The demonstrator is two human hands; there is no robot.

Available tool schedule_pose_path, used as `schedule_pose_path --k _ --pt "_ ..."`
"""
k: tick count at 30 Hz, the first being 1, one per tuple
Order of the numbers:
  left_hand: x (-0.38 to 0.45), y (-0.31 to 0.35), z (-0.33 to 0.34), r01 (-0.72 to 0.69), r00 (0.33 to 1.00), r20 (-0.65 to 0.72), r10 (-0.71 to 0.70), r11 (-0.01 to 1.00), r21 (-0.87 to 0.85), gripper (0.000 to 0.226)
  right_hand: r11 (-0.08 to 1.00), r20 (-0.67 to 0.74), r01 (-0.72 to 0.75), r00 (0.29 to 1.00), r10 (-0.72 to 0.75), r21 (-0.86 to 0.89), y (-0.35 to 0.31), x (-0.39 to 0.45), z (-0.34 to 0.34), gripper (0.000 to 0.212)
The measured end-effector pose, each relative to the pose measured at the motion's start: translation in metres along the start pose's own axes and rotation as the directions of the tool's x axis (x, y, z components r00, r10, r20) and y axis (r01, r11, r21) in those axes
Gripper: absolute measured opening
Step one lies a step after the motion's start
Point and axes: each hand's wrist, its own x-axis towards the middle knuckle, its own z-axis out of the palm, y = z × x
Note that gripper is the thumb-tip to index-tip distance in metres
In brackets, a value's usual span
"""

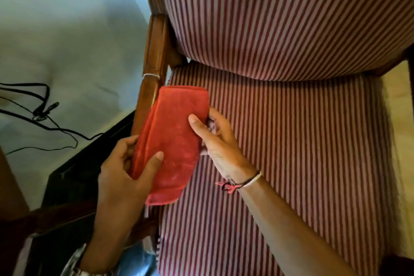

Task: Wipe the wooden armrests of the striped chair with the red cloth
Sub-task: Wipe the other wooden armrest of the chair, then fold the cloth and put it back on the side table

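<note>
The striped chair (291, 141) fills the right of the head view, with red-and-white seat and backrest. Its left wooden armrest (154, 51) runs down the middle left, glossy brown. A folded red cloth (174, 141) lies over the near part of that armrest and the seat's edge. My left hand (125, 170) grips the cloth's left side, thumb on top. My right hand (215, 141) pinches the cloth's right edge, thumb on top, a thread bracelet at the wrist. The right armrest is barely visible at the far right edge.
A pale bed sheet (67, 40) lies to the left with black cables (42, 110) on it. A dark piece of furniture (74, 175) stands between bed and chair. Pale floor (398, 107) shows at the right.
</note>
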Motion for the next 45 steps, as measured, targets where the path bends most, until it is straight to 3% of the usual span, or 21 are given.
schedule_pose_path --k 3,7,17,21,24,29,32,35,36,38,39,40,43,45 --pt "-0.032 0.020 0.043 0.026 0.996 0.085 -0.018 0.996 -0.090 0.056 0.988 -0.072 0.150 0.986 -0.148 0.026 -0.016 -0.034 -0.043 0.021" --pt "-0.072 0.045 0.104 0.018 0.986 0.167 0.014 0.982 -0.189 0.050 0.963 -0.158 0.263 0.950 -0.270 -0.064 -0.044 -0.078 -0.106 0.018" --pt "-0.193 0.164 0.323 0.071 0.908 0.407 0.097 0.923 -0.379 0.029 0.927 -0.433 0.341 0.820 -0.374 -0.155 -0.148 -0.187 -0.328 0.019" --pt "-0.240 0.204 0.408 0.116 0.875 0.477 0.087 0.918 -0.379 0.030 0.942 -0.508 0.307 0.796 -0.331 -0.133 -0.175 -0.220 -0.418 0.013" --pt "-0.259 0.220 0.467 0.072 0.884 0.458 0.090 0.943 -0.325 0.038 0.960 -0.548 0.242 0.789 -0.279 -0.140 -0.184 -0.230 -0.482 0.012" --pt "-0.261 0.213 0.550 0.060 0.891 0.452 0.041 0.977 -0.206 0.041 0.975 -0.526 0.070 0.833 -0.173 -0.210 -0.170 -0.211 -0.562 0.015" --pt "-0.252 0.194 0.593 0.078 0.899 0.438 -0.027 0.992 -0.098 0.040 0.955 -0.499 -0.107 0.865 -0.048 -0.278 -0.154 -0.190 -0.600 0.021" --pt "-0.241 0.171 0.625 0.082 0.905 0.417 -0.088 0.996 0.033 0.040 0.816 -0.484 -0.330 0.872 0.071 -0.474 -0.139 -0.181 -0.627 0.046" --pt "-0.239 0.163 0.631 0.050 0.906 0.414 -0.086 0.994 0.097 0.038 0.703 -0.473 -0.366 0.880 0.047 -0.610 -0.132 -0.182 -0.632 0.054" --pt "-0.242 0.156 0.638 -0.063 0.915 0.401 -0.049 0.963 0.262 0.038 0.363 -0.437 -0.372 0.892 -0.116 -0.854 -0.116 -0.192 -0.632 0.068" --pt "-0.244 0.157 0.641 -0.129 0.921 0.388 -0.024 0.922 0.364 0.041 0.212 -0.401 -0.358 0.891 -0.214 -0.909 -0.110 -0.200 -0.627 0.071" --pt "-0.246 0.159 0.642 -0.205 0.927 0.376 0.017 0.861 0.466 0.048 0.127 -0.362 -0.339 0.892 -0.271 -0.932 -0.104 -0.208 -0.620 0.072" --pt "-0.246 0.166 0.642 -0.476 0.871 0.429 0.240 0.628 0.616 0.074 0.084 -0.289 -0.276 0.919 -0.270 -0.957 -0.084 -0.231 -0.599 0.067" --pt "-0.241 0.161 0.641 -0.652 0.739 0.624 0.252 0.500 0.570 0.079 0.070 -0.263 -0.253 0.926 -0.270 -0.965 -0.071 -0.243 -0.590 0.065"
